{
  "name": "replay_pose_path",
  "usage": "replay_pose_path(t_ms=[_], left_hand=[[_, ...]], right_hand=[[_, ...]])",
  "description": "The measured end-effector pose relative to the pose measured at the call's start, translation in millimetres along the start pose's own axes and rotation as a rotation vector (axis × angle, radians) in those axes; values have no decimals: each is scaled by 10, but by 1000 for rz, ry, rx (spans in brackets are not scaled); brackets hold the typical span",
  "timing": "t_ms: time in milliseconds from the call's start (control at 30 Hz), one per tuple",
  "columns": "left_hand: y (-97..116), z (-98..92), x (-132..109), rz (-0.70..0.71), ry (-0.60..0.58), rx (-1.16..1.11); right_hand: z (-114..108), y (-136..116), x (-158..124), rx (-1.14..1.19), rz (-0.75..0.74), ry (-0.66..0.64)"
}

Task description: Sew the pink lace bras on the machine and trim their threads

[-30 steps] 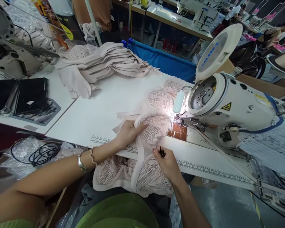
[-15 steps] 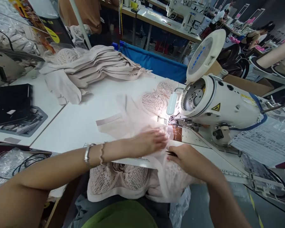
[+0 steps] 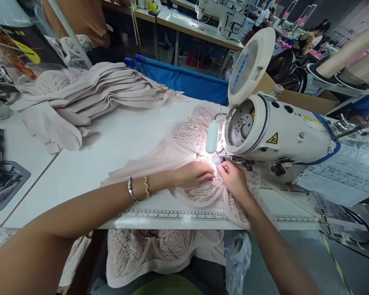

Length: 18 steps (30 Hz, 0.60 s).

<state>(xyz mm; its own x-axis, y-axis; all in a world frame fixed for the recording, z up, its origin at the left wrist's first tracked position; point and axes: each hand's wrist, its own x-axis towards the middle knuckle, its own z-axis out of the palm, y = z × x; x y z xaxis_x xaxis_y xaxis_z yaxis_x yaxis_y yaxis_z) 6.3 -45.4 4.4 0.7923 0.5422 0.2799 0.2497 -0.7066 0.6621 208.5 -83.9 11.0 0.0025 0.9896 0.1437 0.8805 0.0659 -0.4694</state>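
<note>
Pale pink lace makes up the garment on the table, directly in front of the person and at the working end of the sewing machine. Its long axis runs from beyond the small lamp back toward the near table edge, a sheer panel spreading left. Both hands meet at its middle, fingertips near each other: the right hand, nearer the machine, pinches the lace just short of the stitching area, while the left hand rests on it with curled fingers, gripping or only pressing, I cannot tell. Glare and the lamp hide the needle; something thin and dark at the right fingertips is too small to name. The left forearm covers part of the sheer panel, the right wrist some lace, and the table edge cuts off a second lace piece on the lap.
</note>
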Motion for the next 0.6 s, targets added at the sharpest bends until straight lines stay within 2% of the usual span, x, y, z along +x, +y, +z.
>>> replay_pose_path(t_ms=[67,133,267,367,500,600], left_hand=[[33,66,30,-68,35,93],[100,176,1,-91,48,309],[209,377,-139,21,-10,670],[214,418,-178,34,-23,721],[193,366,-136,11,-32,701],[191,333,-105,63,-50,734]], right_hand=[[16,-10,-18,23,25,12],[-34,-21,-59,35,31,-20],[-124,-38,-118,45,47,-121],[-72,-43,-128,2,43,-84],[78,-20,-164,-102,-25,54],[155,15,-206,-159,-80,111]])
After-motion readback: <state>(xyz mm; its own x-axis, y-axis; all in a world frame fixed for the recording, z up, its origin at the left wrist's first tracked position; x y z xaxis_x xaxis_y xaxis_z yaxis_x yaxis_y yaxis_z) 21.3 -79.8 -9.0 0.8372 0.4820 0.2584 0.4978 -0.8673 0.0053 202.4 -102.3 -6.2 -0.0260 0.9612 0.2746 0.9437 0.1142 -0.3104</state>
